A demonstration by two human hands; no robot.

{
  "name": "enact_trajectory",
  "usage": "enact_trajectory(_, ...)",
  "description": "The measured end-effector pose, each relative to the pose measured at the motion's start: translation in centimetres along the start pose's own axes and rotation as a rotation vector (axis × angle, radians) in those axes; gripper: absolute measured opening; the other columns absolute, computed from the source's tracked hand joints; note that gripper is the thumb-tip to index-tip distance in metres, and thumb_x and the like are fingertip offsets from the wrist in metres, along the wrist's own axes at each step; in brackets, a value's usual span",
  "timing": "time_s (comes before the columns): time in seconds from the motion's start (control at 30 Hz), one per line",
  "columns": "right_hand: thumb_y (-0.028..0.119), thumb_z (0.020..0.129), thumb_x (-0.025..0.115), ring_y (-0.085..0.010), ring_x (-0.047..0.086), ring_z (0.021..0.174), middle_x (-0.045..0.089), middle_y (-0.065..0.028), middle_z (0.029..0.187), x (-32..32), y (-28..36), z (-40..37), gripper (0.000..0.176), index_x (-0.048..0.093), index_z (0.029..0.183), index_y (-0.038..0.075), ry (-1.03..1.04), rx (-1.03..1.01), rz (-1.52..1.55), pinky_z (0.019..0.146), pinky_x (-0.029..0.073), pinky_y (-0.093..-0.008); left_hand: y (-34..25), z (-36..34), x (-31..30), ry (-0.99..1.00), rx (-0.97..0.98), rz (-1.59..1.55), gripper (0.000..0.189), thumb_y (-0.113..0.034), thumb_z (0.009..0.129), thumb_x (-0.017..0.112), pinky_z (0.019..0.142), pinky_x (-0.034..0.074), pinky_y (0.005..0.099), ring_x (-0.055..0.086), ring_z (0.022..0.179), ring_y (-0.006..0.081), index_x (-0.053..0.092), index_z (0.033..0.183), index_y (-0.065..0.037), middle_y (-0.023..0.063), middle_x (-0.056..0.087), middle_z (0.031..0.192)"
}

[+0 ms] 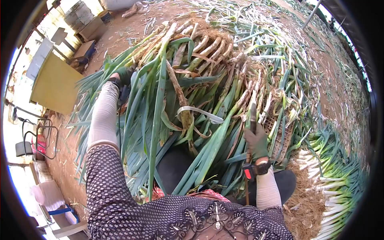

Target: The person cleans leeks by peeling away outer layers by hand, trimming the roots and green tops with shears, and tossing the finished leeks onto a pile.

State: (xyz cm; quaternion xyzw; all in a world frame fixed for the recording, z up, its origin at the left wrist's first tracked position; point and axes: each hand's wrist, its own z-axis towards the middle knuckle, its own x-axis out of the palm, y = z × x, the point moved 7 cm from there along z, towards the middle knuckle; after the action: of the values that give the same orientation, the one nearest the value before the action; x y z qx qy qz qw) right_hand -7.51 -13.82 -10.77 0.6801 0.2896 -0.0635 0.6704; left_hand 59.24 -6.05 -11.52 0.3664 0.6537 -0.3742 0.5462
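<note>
A big heap of leeks (188,92) with long green leaves and dirty white stalks lies across my lap and the ground ahead. My left hand (125,75), in a dark green glove, reaches into the leaves at the left of the heap and grips a leek there. My right hand (256,142), also gloved, is closed on the handle of a knife (253,114) whose blade points up among the stalks. One leek (160,112) hangs down in the middle with a pale strip of peel (200,113) curling off it.
A plastic crate (282,138) sits under the stalks to the right. Trimmed clean leeks (340,188) are stacked at the far right. Cut leaves litter the bare earth (132,28). A yellow board (54,86) and boxes stand at the left.
</note>
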Motion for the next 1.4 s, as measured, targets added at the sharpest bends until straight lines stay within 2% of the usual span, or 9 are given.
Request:
enact_trajectory(0.2,0.028,0.089,0.066,-0.0235,0.058,0.09,0.061,-0.0138,0.107,-4.2,-11.5,0.4,0.044,0.054,0.122,0.002,-0.506,-0.158,-0.844,0.082,0.048,-0.0374,-6.2,-2.6,0.4,0.228,0.083,-0.589,0.048,-0.029,0.096,0.053,0.102,0.041,0.0399,0.059,0.116,0.0321,0.047,0.14,-0.012,0.0216,0.06,0.128)
enact_trajectory(0.43,0.056,0.091,0.06,-0.0206,0.061,0.104,0.059,-0.0094,0.123,11.7,0.0,0.2,0.07,0.049,0.134,0.003,0.466,0.136,0.957,0.091,0.049,-0.0329,-13.1,-7.8,-1.9,-0.033,0.67,-0.216,0.04,-0.03,0.092,0.058,0.09,0.05,0.0347,0.063,0.101,0.0275,0.062,0.125,-0.008,0.0175,0.066,0.118)
enact_trajectory(0.53,0.063,0.092,0.052,-0.019,0.062,0.103,0.061,-0.009,0.123,16.6,2.4,0.2,0.073,0.051,0.134,0.004,0.699,0.481,1.373,0.094,0.05,-0.033,-20.1,-13.5,-6.0,0.194,0.078,-0.736,0.048,-0.025,0.088,0.065,0.086,0.051,0.0308,0.062,0.09,0.0167,0.056,0.129,-0.003,0.0114,0.067,0.107)
enact_trajectory(0.7,0.06,0.096,0.048,-0.0183,0.064,0.101,0.067,-0.0061,0.112,12.9,6.0,-2.1,0.061,0.061,0.123,0.007,0.749,0.441,1.28,0.091,0.052,-0.0389,-31.0,-20.2,-4.8,0.383,0.137,-1.025,0.06,-0.034,0.082,0.073,0.087,0.051,0.0342,0.065,0.095,0.0215,0.054,0.126,0.001,0.0151,0.067,0.11)
enact_trajectory(0.87,0.032,0.097,0.056,-0.0262,0.071,0.087,0.071,-0.0094,0.101,10.5,-6.2,-7.5,0.033,0.064,0.118,0.008,0.85,0.354,1.747,0.076,0.061,-0.0416,-38.6,-22.9,-2.6,0.323,0.214,-0.401,0.074,-0.054,0.078,0.066,0.093,0.046,0.0479,0.06,0.107,0.0423,0.053,0.123,0.003,0.0281,0.06,0.116)
enact_trajectory(1.03,0.012,0.092,0.058,-0.0265,0.07,0.087,0.069,-0.0122,0.101,9.1,-8.8,-11.6,0.032,0.059,0.124,0.01,0.804,0.38,1.842,0.078,0.059,-0.0425,-41.7,-26.1,-0.7,0.278,0.286,-0.23,0.072,-0.051,0.079,0.066,0.09,0.046,0.0494,0.06,0.105,0.0424,0.05,0.122,0.004,0.0286,0.059,0.115)
enact_trajectory(1.13,0.007,0.089,0.056,-0.0252,0.067,0.091,0.067,-0.0119,0.101,8.8,-14.6,-11.0,0.035,0.057,0.124,0.01,0.497,0.523,1.574,0.084,0.054,-0.0418,-42.8,-26.1,0.6,0.264,0.268,-0.142,0.075,-0.052,0.078,0.066,0.092,0.046,0.0482,0.059,0.107,0.0425,0.05,0.125,0.004,0.0273,0.059,0.117)
enact_trajectory(1.3,0.019,0.091,0.058,-0.0351,0.051,0.12,0.056,-0.0195,0.128,-5.2,-11.3,-11.9,0.039,0.056,0.127,0.005,-0.289,-0.163,-0.727,0.1,0.044,-0.0433,-46.1,-26.8,1.3,0.194,0.202,0.081,0.082,-0.054,0.074,0.069,0.096,0.047,0.0451,0.056,0.114,0.038,0.049,0.127,0.006,0.0256,0.055,0.124)
enact_trajectory(1.4,0.022,0.081,0.07,-0.0351,0.04,0.132,0.043,-0.0191,0.141,-4.9,-14.9,-12.5,0.065,0.042,0.137,0.005,-0.206,0.033,-0.844,0.105,0.039,-0.0464,-48.7,-27.8,3.0,0.132,0.205,0.199,0.088,-0.054,0.07,0.072,0.097,0.046,0.0426,0.053,0.117,0.0363,0.048,0.128,0.007,0.0264,0.051,0.126)
